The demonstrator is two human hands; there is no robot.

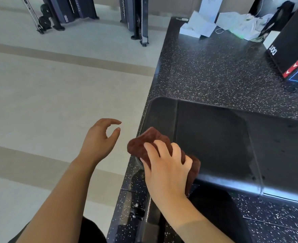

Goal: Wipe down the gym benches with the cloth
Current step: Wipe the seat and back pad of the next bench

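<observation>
A black padded gym bench [214,137] lies at the lower right, above a speckled black rubber floor mat. A reddish-brown cloth [151,137] rests on the bench's near left corner. My right hand [167,165] presses down on the cloth with fingers spread over it, gripping it against the pad's edge. Left of the bench, my left hand [99,139] hovers in the air over the pale floor, fingers loosely curled and apart, holding nothing and touching nothing.
The speckled black mat [214,71] stretches away behind the bench. A black box [291,55] with red and blue markings stands at the right. White papers and a plastic bag [232,23] lie at the back. Weight machines [136,18] stand on the beige floor, upper left.
</observation>
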